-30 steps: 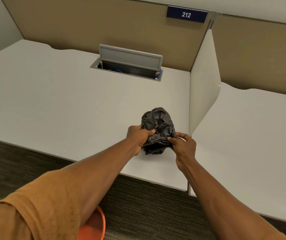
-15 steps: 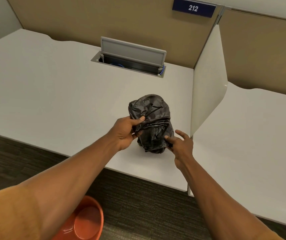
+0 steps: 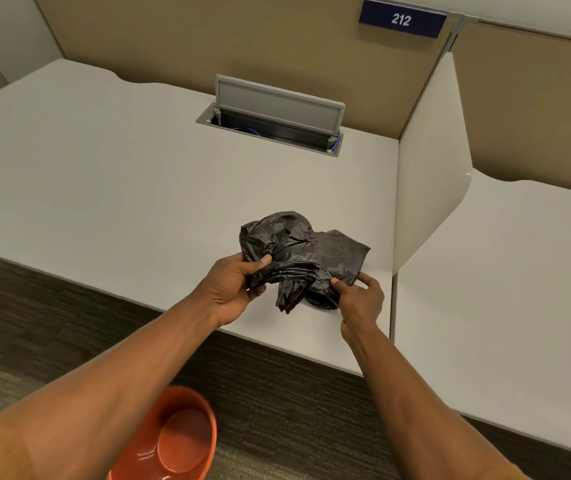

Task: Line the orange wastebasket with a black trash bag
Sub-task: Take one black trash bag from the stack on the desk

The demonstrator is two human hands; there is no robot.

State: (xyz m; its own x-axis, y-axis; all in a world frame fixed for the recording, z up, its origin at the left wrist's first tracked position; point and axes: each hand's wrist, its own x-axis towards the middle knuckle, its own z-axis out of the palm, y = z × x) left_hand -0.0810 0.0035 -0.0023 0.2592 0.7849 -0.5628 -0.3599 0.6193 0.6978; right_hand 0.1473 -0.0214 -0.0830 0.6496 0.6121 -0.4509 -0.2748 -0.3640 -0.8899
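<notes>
A crumpled black trash bag [image 3: 297,254] is held just above the white desk [image 3: 121,188], near its front right corner. My left hand [image 3: 232,289] pinches the bag's left bunched part between thumb and fingers. On the bag's lower right edge my right hand [image 3: 360,299] grips with thumb and fingers. A flat fold of the bag sticks out to the right. The orange wastebasket [image 3: 176,441] stands on the floor below, partly hidden by my left forearm, and nothing lies inside it.
A white divider panel [image 3: 429,174] rises just right of the bag, with a second desk [image 3: 505,289] beyond it. A grey cable box with a raised lid [image 3: 277,112] sits at the desk's back. Dark carpet [image 3: 17,323] covers the floor.
The bag has spread wider, with a flat fold now pulled out to the right. My hands have moved apart. More of the wastebasket has come into view.
</notes>
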